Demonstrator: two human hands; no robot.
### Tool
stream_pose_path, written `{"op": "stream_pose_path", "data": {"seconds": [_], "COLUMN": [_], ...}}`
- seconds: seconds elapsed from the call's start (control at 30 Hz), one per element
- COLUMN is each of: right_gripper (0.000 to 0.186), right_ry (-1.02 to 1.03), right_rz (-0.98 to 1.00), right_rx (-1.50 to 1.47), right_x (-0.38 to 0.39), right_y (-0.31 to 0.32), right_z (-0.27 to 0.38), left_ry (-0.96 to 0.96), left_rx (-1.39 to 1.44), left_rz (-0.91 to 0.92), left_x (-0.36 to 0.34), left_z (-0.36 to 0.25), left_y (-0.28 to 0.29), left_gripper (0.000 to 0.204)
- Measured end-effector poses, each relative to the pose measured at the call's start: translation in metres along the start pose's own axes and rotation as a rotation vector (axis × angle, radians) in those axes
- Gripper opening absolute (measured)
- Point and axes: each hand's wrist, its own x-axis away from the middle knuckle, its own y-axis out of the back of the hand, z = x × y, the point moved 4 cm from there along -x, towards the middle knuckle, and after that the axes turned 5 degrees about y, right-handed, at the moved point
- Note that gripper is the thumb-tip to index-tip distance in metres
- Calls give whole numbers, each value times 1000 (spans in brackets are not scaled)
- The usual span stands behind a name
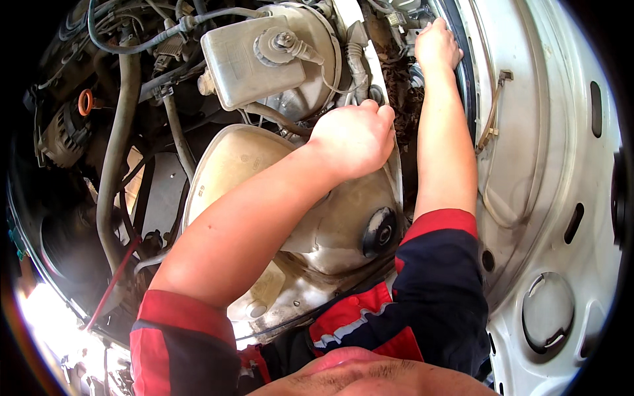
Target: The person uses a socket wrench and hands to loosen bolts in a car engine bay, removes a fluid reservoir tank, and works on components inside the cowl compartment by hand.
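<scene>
I lean over the engine bay of a vehicle with both arms reaching in. My left hand (pixel 356 138) is closed in a fist above the strut tower (pixel 343 218), its fingers curled at the edge of a pale metal panel (pixel 397 168). What those fingers hold, if anything, is hidden. Farther off, my right hand (pixel 437 47) is also closed, beside the black rubber seal (pixel 470 86) at the bay's rim. Its grip is turned away from view. Dry brown leaves (pixel 411 105) lie in the channel between the two arms.
Beyond my left hand stands a translucent fluid reservoir (pixel 231 66) in front of a round brake booster (pixel 314 39). Hoses (pixel 119 145) and an alternator (pixel 63 142) fill the left side. A white metal panel with holes (pixel 548 218), likely the hood, rises at right.
</scene>
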Motion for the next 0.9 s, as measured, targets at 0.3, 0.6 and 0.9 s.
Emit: {"op": "stream_pose_path", "data": {"seconds": [0.3, 0.6, 0.9], "right_gripper": [26, 29, 34], "right_ry": [141, 97, 35], "right_rz": [-12, 8, 81], "right_rx": [180, 224, 177], "right_x": [-9, -9, -19], "right_y": [6, -7, 2], "right_z": [11, -2, 5], "left_ry": [-5, 28, 29], "left_rx": [17, 3, -5], "left_rz": [36, 130, 145], "left_x": [1, 1, 2], "left_z": [1, 1, 3], "left_y": [-2, -4, -5], "left_gripper": [26, 27, 27]}}
